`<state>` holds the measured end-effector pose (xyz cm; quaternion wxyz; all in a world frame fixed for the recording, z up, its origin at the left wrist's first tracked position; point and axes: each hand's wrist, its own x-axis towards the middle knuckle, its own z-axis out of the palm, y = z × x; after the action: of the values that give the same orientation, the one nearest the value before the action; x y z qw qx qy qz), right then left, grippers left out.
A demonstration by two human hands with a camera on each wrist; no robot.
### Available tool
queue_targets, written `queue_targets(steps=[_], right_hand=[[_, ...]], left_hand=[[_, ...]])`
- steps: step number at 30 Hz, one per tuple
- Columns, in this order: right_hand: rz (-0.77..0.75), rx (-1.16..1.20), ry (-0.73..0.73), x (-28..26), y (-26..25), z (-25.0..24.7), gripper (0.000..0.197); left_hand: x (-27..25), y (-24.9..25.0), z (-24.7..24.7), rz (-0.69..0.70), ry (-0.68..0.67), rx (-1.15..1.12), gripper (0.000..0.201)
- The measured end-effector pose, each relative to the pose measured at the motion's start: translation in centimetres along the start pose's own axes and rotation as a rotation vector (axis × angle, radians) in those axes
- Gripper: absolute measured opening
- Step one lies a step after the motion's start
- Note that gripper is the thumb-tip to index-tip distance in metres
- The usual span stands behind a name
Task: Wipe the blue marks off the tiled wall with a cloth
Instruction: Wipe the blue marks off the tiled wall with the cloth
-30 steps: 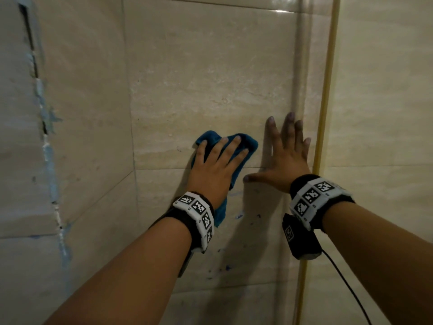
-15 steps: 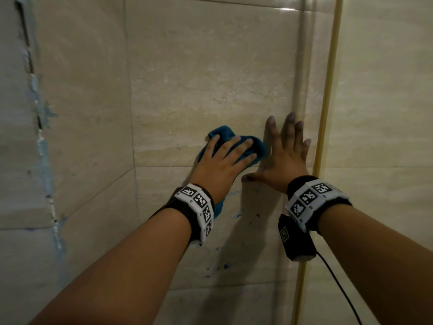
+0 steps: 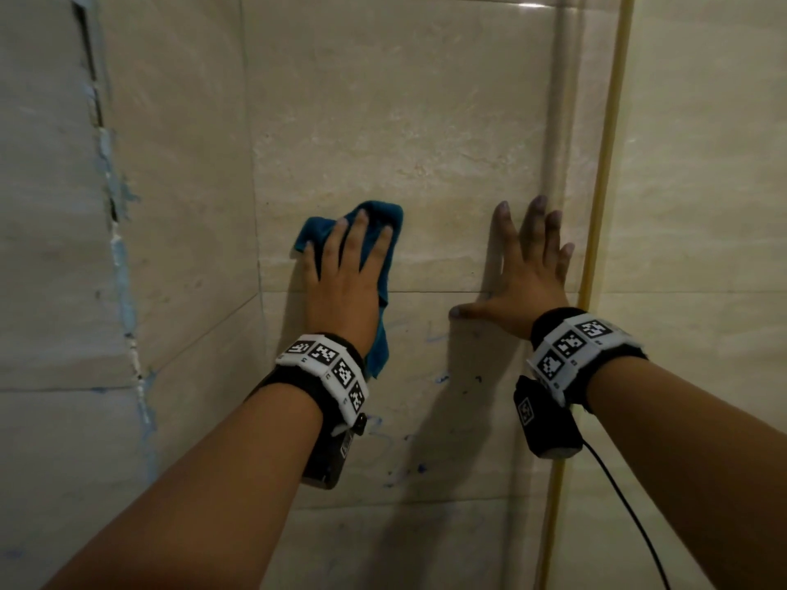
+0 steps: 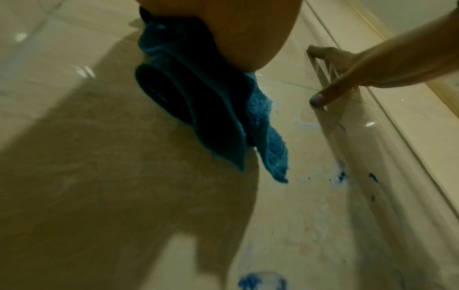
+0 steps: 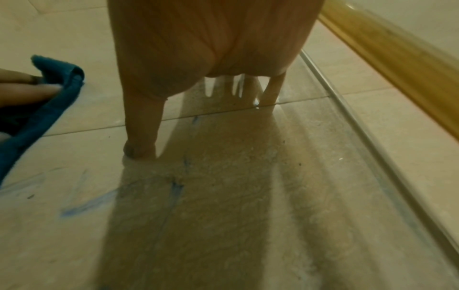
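Observation:
The beige tiled wall [image 3: 404, 121] fills the head view. My left hand [image 3: 349, 249] presses a teal cloth [image 3: 383, 215] flat against it with straight, spread fingers, just above a horizontal grout line. The cloth's [image 4: 263, 125] tail hangs below my palm. My right hand [image 3: 528, 266] rests flat and bare on the wall to the right, fingers spread, thumb pointing left. Blue marks [image 3: 440, 379] dot the lower tile between my wrists, with more smears [image 3: 400, 474] further down. The right wrist view shows the cloth [image 5: 49, 106] at the left and a blue streak [image 5: 87, 204].
A yellow vertical trim strip [image 3: 604, 163] runs just right of my right hand, beside a rounded tile moulding [image 3: 562, 121]. At the left, a side wall meets this one, and its cracked seam [image 3: 119, 257] is stained blue. A black cable [image 3: 630, 513] hangs from my right wrist.
My left hand has slid the cloth to the left, away from my right hand, opening a gap between them. The right hand has stayed flat in place.

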<state>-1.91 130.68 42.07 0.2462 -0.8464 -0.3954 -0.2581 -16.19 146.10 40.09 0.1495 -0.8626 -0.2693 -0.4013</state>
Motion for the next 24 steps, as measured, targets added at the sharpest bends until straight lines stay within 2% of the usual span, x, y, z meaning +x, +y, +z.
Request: queue_targets(steps=[6,8,11,13,16,21,24], right_hand=[[0.005,0.003,-0.007,-0.1,-0.2,-0.1,0.143],[0.006,0.005,-0.012,-0.1,-0.2,-0.1,0.143],[0.007,0.007,-0.024,-0.2,-0.3,-0.2,0.142],[0.003,0.013,-0.024,-0.2,-0.3,-0.2,0.142],[0.004,0.016,-0.021,-0.1,-0.3,-0.1,0.143],[0.004,0.006,-0.006,0.0,-0.2,0.2,0.143],[0.014,0.001,0.001,0.0,-0.2,0.3,0.143]], left_hand=[[-2.1,0.1,1.2,0.044,-0.091,0.054,0.079],[-1.9,-0.2,1.2,-0.008,-0.059,0.013,0.075],[-1.3,-0.4,0.9,-0.163,0.056,-0.147,0.06],[-0.9,-0.3,1.0,-0.188,0.097,-0.198,0.057],[-1.0,0.2,1.6,-0.096,0.094,-0.154,0.065],[-2.3,2.1,2.5,0.155,-0.092,0.016,0.077],[-2.2,2.2,2.5,0.216,-0.122,0.068,0.08]])
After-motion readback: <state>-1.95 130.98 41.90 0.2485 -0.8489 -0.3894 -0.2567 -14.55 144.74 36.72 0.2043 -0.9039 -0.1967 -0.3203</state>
